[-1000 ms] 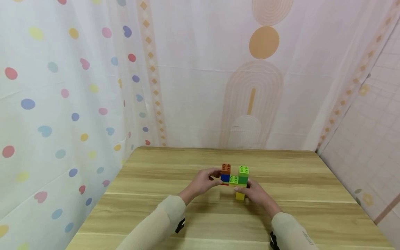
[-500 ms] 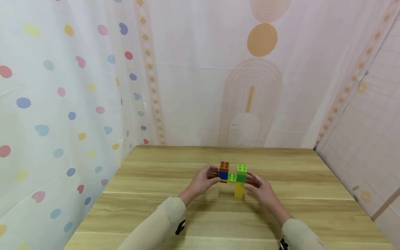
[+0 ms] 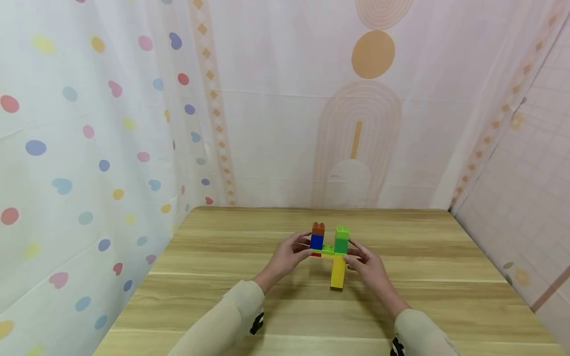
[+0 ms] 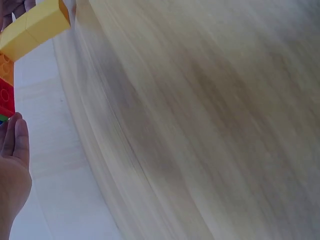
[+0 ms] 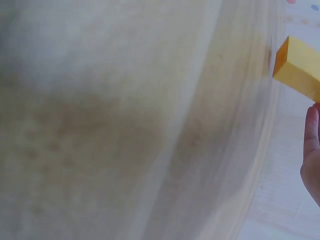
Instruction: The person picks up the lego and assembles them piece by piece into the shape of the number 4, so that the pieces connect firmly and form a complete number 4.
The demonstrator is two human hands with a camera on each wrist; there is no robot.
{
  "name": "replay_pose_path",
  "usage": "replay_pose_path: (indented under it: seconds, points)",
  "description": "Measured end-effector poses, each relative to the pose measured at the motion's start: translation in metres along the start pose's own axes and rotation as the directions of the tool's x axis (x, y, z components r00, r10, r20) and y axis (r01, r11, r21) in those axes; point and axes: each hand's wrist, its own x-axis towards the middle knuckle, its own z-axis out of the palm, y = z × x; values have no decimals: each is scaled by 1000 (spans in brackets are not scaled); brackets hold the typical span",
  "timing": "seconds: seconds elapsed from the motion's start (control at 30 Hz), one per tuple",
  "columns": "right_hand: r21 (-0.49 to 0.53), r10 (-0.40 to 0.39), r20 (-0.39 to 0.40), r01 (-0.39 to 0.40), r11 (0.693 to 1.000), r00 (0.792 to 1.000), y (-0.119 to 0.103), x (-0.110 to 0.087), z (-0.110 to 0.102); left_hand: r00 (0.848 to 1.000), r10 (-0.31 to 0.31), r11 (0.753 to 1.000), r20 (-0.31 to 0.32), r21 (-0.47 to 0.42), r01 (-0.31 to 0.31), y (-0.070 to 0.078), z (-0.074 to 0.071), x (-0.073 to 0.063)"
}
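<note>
A structure of toy building bricks [image 3: 328, 249] is held above the table between both hands. On its left end a brown brick [image 3: 318, 229] tops a blue brick [image 3: 316, 242]; on its right end a light green brick [image 3: 342, 232] tops a darker green one [image 3: 341, 245]. Beneath the right end hangs a yellow column [image 3: 337, 273], two bricks long in the left wrist view. A red brick [image 4: 5, 96] and an orange brick [image 4: 6, 69] show underneath. My left hand [image 3: 287, 257] pinches the left end. My right hand [image 3: 367, 265] pinches the right end beside the green bricks.
The wooden table [image 3: 213, 247] spreads under both hands. Behind it hangs a patterned curtain [image 3: 276, 148], with a dotted curtain [image 3: 102, 207] on the left and a pale tiled-pattern sheet [image 3: 525, 198] on the right.
My right hand has let go near the yellow column and taken a new grip beside the green bricks. The structure has tilted back, showing more of the column. The left hand keeps its hold.
</note>
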Motion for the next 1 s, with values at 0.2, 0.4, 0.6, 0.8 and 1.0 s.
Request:
replay_pose_path:
  seconds: [0.2, 0.4, 0.6, 0.8, 1.0]
  points:
    - [-29, -3, 71, 5, 1000, 997, -6, 3, 0, 999, -9, 1000, 39, 5, 9, -3, -6, -1]
    - [-46, 6, 172, 2, 999, 985, -9, 6, -3, 996, -30, 1000, 89, -8, 30, -5, -11, -2]
    - [-67, 10, 223, 5, 998, 975, -10, 8, -4, 994, -21, 1000, 103, 15, 19, -6, -14, -3]
    - [-52, 0, 245, 13, 999, 969, -6, 11, -3, 994, -30, 999, 102, 44, 25, -8, -15, -2]
    - [-47, -37, 272, 52, 998, 962, -4, 10, -2, 991, -29, 999, 131, 36, 24, -9, -19, -3]
